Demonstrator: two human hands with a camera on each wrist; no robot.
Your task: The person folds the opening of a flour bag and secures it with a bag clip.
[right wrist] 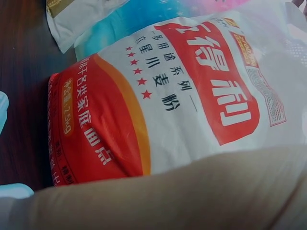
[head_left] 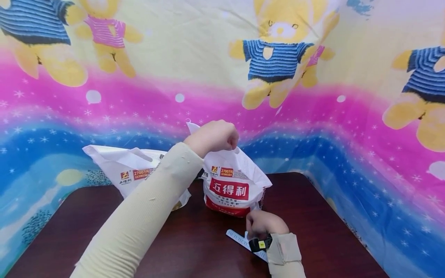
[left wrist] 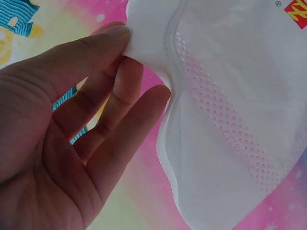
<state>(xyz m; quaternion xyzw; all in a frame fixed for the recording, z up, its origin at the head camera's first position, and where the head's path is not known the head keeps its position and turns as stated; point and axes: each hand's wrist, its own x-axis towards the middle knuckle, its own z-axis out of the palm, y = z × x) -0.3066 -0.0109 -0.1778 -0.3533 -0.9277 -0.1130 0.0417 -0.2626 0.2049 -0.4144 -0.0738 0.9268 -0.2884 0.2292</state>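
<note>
A white and red flour bag [head_left: 229,189] stands on the table in the head view, marked 2.5kg in the right wrist view. My left hand [head_left: 217,135] is raised at its top, and in the left wrist view the thumb and fingertips pinch the edge of the white bag top [left wrist: 230,115]. Low at the bag's right corner is my right hand [head_left: 265,226], its fingers bent and partly hidden; I cannot tell whether they grip the bag. A blurred part of that hand crosses the bottom of the right wrist view. Beneath it lies a light blue plastic strip [head_left: 238,238].
A second white bag [head_left: 126,173] with similar print leans to the left, partly hidden behind my left sleeve [head_left: 149,208]. Both bags are on a dark wooden table [head_left: 194,239]. A bear-patterned cloth [head_left: 194,58] hangs behind and around the table.
</note>
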